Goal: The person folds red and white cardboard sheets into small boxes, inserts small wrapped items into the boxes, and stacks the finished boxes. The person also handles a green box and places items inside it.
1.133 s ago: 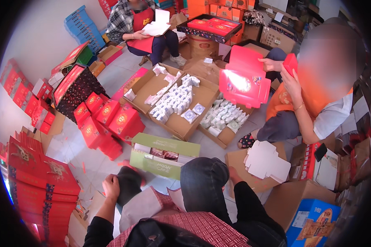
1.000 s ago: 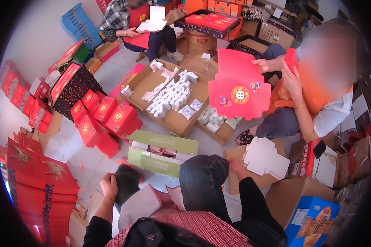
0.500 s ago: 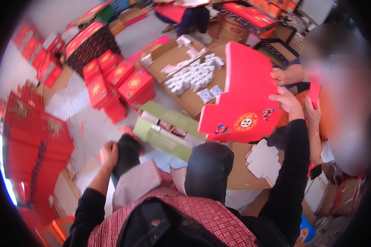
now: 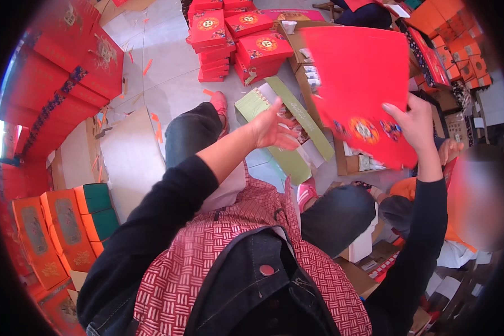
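Note:
My right hand (image 4: 419, 124) grips the right edge of a flat red cardboard sheet (image 4: 359, 73), its thumb on top. The sheet has a cut-out outline and a round golden emblem near its lower end, blurred by motion. Reaching in from the left, my left hand (image 4: 271, 130) is empty with its fingers spread. It hovers over an open green carton (image 4: 312, 127) on the floor between my feet. Something brown inside that carton is partly hidden by my hand.
Stacked red boxes (image 4: 210, 35) stand on the floor ahead. Larger red cartons (image 4: 75, 73) rise at the left, with orange boxes (image 4: 61, 215) nearer me. A cardboard tray (image 4: 305, 75) lies partly under the sheet. At the right sits a co-worker, whose hand (image 4: 449, 150) shows.
My left hand has risen from beside my knee to above the green carton, its fingers now apart. The co-worker's hand no longer touches the sheet's edge. My view has swung.

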`<action>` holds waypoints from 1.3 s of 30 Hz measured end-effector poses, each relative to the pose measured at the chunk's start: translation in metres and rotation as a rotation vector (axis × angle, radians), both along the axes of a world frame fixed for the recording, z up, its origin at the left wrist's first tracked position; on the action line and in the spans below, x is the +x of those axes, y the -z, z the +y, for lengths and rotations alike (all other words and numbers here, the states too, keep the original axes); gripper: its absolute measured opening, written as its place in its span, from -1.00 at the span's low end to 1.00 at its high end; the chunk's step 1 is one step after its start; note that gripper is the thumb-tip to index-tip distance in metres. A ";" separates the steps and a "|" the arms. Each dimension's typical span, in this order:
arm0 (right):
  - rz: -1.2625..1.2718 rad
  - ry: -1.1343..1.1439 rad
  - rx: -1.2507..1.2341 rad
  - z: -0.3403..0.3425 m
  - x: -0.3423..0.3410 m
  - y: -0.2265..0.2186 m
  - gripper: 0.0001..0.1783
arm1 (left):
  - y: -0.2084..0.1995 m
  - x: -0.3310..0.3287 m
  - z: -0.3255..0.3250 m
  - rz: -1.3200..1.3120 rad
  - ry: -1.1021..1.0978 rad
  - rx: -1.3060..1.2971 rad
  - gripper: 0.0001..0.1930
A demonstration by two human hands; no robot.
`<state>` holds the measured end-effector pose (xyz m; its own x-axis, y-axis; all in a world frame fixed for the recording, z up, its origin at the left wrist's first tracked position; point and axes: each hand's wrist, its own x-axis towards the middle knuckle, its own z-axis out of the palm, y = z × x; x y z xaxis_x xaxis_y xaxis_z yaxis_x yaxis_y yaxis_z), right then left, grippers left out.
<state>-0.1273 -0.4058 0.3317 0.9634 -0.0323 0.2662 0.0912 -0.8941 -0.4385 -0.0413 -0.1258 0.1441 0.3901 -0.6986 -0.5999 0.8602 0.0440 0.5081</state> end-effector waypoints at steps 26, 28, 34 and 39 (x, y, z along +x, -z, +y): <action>0.414 0.797 0.503 0.105 -0.116 0.381 -0.67 | 0.180 -0.044 0.008 -0.811 0.049 1.059 -0.73; 0.399 0.762 0.212 0.109 -0.114 0.390 -0.66 | 0.188 -0.072 0.008 -0.814 -0.055 1.051 -0.71; 0.472 0.885 0.654 0.106 -0.101 0.398 -0.61 | 0.176 -0.083 0.024 -0.693 -0.017 0.921 -0.70; 0.440 0.862 0.790 0.098 -0.109 0.419 -0.63 | 0.192 -0.075 0.025 -0.664 0.166 0.924 -0.67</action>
